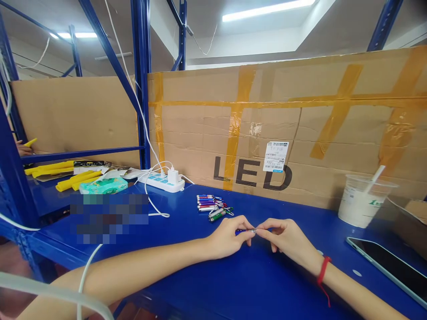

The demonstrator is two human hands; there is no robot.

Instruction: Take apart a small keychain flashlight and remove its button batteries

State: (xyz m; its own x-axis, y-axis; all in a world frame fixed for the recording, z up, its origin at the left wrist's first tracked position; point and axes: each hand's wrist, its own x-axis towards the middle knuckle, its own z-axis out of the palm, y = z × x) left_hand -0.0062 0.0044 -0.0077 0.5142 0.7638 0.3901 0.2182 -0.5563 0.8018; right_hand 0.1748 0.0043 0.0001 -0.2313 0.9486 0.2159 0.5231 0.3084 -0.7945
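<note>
Both hands mid-counter, in front of me. My left grip [227, 236] is narrow, fingers and thumb closed round a slim blue cylinder [239, 231]. My right grip [282, 235] is narrow too, thumb and fingertips pinched at the cylinder's shiny metal end [254, 231]. Whether that end is a loose part or fixed: too small to tell.

Doing this well, as I judge it: left holds the body firm, right does the fine work. Pinch with the pads, light but sure; a hard squeeze could make smooth metal slip. Line the end up with the body, no sideways prying. Working low over the counter [253, 278] seems wise, since a dropped bit would fall only a short way. Fingers cover much of the piece, so a slight tilt toward me would help me see the join.

Near my left fingers, just beyond, lies a bunch of small metallic cylinders [207, 202], mixed colours, with a green cylinder [217, 216] at its near side. Elbows away from those. Power strip [160, 180] further back on the left; cup [356, 206] and phone [388, 266] off to the right. The red string bracelet [323, 269] has a dangling tail; best not let it snag.
</note>
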